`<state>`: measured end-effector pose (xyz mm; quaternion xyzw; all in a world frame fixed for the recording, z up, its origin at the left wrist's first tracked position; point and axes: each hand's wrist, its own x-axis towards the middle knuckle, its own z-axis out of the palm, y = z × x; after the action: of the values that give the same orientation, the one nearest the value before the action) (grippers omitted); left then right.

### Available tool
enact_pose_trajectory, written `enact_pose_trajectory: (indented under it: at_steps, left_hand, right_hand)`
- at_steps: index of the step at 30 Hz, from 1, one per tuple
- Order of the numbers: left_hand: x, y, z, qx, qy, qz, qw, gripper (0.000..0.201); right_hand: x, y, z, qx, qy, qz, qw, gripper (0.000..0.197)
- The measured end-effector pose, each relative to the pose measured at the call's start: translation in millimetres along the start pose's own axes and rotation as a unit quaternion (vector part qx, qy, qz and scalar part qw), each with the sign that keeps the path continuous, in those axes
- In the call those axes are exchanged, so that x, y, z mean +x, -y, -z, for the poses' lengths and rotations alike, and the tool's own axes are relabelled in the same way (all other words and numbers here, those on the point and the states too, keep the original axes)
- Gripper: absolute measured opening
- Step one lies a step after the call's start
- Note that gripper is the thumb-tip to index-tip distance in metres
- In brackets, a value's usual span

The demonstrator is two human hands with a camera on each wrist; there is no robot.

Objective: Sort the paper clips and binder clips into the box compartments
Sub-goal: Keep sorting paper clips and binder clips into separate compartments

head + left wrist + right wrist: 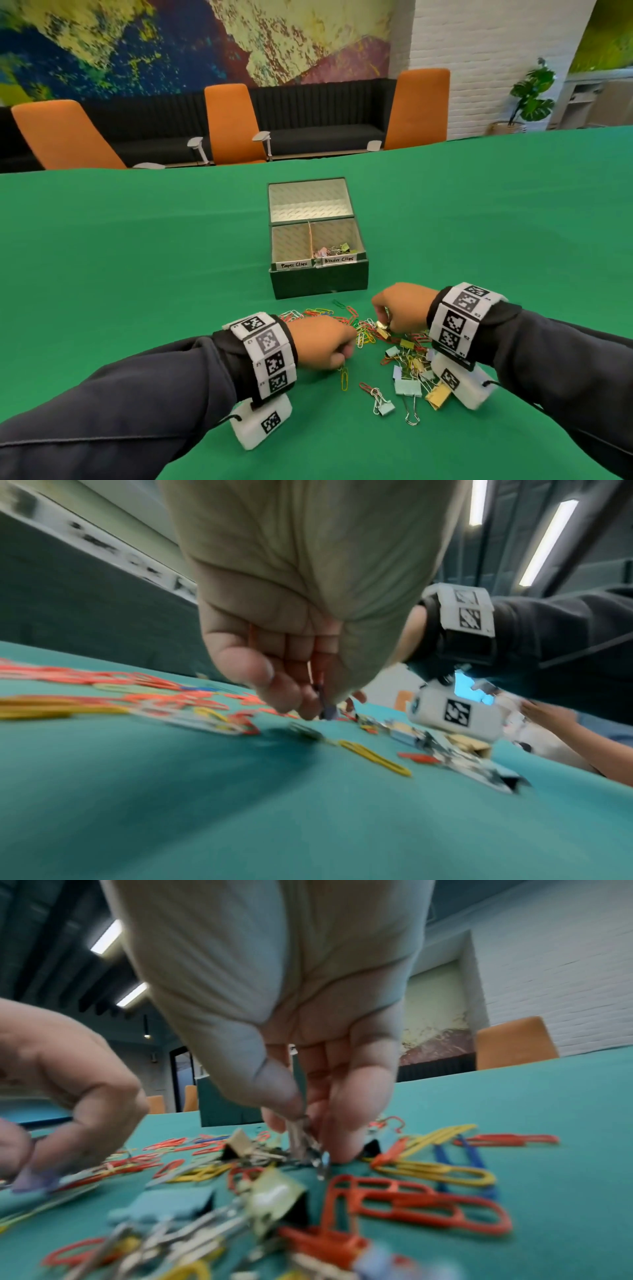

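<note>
Both hands are down in the mixed pile on the green bench, just in front of the box, so the step in hand looks like picking up, one kind of clip per hand. The right hand has its thumb and fingers pinched round the wire handles of a gold binder clip, which sits at the near edge of the tangle. The left hand is curled with its fingertips drawn together over the paper clips; the left wrist view shows red wire against the palm and something thin at the fingertips, though blur hides exactly what it holds. To do this well, the binder clip should probably be lifted slowly and straight up, since paper clips lie hooked around it and could ride along into the wrong side. A small shake over the pile would likely free any hangers-on. The box has two labelled halves: the left one, marked for paper clips, shows nothing from here, and the right one already holds a few binder clips. Each hand should release low inside its own half, clear of the middle divider.
</note>
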<state>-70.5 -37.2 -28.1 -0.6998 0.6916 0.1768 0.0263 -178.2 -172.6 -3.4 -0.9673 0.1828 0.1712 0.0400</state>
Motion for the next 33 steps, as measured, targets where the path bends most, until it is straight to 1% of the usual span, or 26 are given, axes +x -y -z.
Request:
enact_pose_trajectory:
  at_steps: [4, 6, 9, 11, 12, 14, 15, 16, 18, 20, 22, 25, 29, 31, 33]
  left_hand:
    - [-10.2, 22.2, 6.5, -0.1, -0.044, 0.039, 0.993, 0.015]
    - [-16.9, 31.5, 8.5, -0.195, -0.074, 0.044, 0.977, 0.015]
    - [-29.3, 40.5, 9.6, -0.343, -0.129, 0.037, 0.93, 0.019]
    - [-35.7, 43.6, 8.3, -0.413, -0.168, 0.036, 0.895, 0.017]
    - [-37.9, 44.2, 7.0, -0.443, -0.187, 0.036, 0.876, 0.016]
    - [-39.9, 46.2, 2.9, -0.492, -0.226, 0.037, 0.84, 0.017]
    - [-40.0, 47.7, 0.6, -0.504, -0.241, 0.04, 0.828, 0.018]
    - [-39.5, 48.4, -1.6, -0.507, -0.253, 0.046, 0.823, 0.019]
    - [-37.9, 49.5, -5.9, -0.499, -0.271, 0.062, 0.821, 0.018]
    - [-36.1, 50.2, -9.3, -0.493, -0.288, 0.074, 0.818, 0.013]
    - [-35.7, 52.3, -12.3, -0.502, -0.301, 0.077, 0.807, 0.015]
    - [-35.1, 58.5, -14.8, -0.534, -0.309, 0.095, 0.782, 0.015]
    - [-33.6, 62.8, -14.9, -0.557, -0.303, 0.122, 0.764, 0.016]
    - [-33.5, 63.1, -13.4, -0.573, -0.3, 0.13, 0.752, 0.017]
    - [-34.4, 62.4, -11.4, -0.573, -0.302, 0.137, 0.749, 0.019]
  right_hand:
    - [-1.2, -5.6, 4.8, 0.048, 0.015, -0.001, 0.999, 0.025]
    - [-0.4, -8.0, 6.0, 0.069, 0.007, -0.011, 0.998, 0.024]
    - [1.8, -11.9, 8.0, 0.109, -0.003, -0.018, 0.994, 0.02]
    - [2.0, -9.8, 5.9, 0.101, 0.02, -0.019, 0.995, 0.007]
    - [1.8, -7.2, 3.1, 0.086, 0.031, -0.018, 0.996, 0.004]
    - [3.1, -3.0, -4.3, 0.047, 0.046, -0.019, 0.998, 0.012]
    - [4.0, -1.4, -6.7, 0.028, 0.047, -0.018, 0.998, 0.014]
    - [4.7, -0.4, -8.0, 0.012, 0.046, -0.015, 0.999, 0.015]
    - [5.8, 1.2, -7.3, -0.013, 0.047, -0.007, 0.999, 0.016]
    - [5.9, 0.9, -3.7, 0.002, 0.042, -0.012, 0.999, 0.017]
    - [6.2, -3.2, 2.9, 0.08, 0.03, -0.021, 0.996, 0.021]
    - [7.4, -13.0, 16.6, 0.23, 0.004, -0.013, 0.973, 0.022]
    - [14.7, -14.3, 27.2, 0.32, -0.021, 0.003, 0.947, 0.024]
    - [23.2, -11.8, 35.3, 0.366, -0.074, 0.008, 0.928, 0.021]
    - [34.2, -10.2, 49.8, 0.421, -0.161, 0.006, 0.893, 0.017]
